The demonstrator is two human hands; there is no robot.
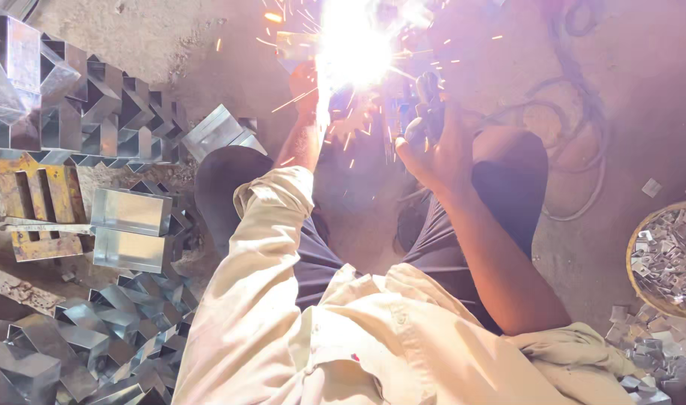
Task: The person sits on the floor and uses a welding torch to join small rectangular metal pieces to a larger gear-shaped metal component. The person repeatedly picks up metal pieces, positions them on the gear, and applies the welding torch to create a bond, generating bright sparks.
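His right hand [433, 146] was clamped on the stiff welding holder [425, 105]; his left hand [307, 90] steadied rigid, hot-looking steel, grip lost in glare.

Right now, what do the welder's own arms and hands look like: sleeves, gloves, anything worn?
Both hands are bare, no gloves. The left hand comes out of a cream long shirt sleeve rolled back below the elbow. The right hand and its arm are uncovered all the way up to the loose cream shirt. No watch or rings show in the glare.
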